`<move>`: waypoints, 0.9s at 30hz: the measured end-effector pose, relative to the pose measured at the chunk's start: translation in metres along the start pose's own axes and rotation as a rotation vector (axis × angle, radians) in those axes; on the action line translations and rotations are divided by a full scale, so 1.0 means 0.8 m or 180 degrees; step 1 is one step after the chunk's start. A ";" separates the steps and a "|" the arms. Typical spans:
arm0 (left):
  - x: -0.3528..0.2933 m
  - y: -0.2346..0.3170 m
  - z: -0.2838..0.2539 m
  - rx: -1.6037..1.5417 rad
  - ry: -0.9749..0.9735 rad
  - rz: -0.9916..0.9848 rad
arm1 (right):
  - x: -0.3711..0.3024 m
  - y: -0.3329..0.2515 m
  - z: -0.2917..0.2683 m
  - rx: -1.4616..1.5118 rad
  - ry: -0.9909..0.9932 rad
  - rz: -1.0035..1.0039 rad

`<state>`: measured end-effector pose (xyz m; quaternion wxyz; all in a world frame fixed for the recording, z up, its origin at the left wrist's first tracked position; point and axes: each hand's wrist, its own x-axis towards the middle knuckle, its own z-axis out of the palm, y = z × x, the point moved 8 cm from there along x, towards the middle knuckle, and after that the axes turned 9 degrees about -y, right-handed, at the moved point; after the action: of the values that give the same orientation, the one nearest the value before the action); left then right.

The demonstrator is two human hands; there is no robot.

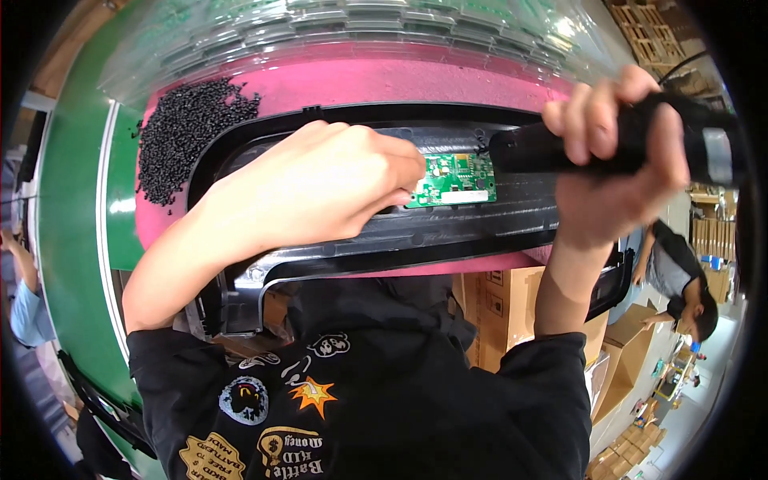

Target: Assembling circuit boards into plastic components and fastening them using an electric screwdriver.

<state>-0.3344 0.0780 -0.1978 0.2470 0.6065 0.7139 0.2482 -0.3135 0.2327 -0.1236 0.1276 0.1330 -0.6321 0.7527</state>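
The green circuit board (460, 180) lay inside the black plastic shell (480, 226); the left hand (352, 176), fingers curled, met its left end, though gripping or mere pressing was impossible to distinguish; the right hand (596, 132) was wrapped around a black tool (520, 152), its tip near the board's right end; steady, light pressure and a straight tool probably suited this work best; small black pieces (180, 140) sat heaped beside the shell, on the pink mat (384, 80).

Clr plastic trays (352, 36), cardbd box (624, 356) at R, co-worker (670, 260), prob. wood pallet (646, 34)
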 end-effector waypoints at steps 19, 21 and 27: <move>-0.041 -0.006 -0.033 -0.2276 0.0270 0.0113 | -0.003 -0.068 0.093 0.1159 -0.0633 -0.0477; -0.040 -0.009 -0.027 -0.2466 0.0017 0.0062 | 0.005 -0.072 0.091 0.1179 -0.0653 -0.0516; -0.039 0.008 -0.021 -0.3177 -0.0154 0.1030 | 0.017 -0.057 0.118 0.1682 -0.1364 -0.0009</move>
<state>-0.3363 0.0469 -0.1791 0.4808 0.5231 0.4000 0.5789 -0.3060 0.1480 -0.0611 -0.0460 0.3175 -0.4274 0.8452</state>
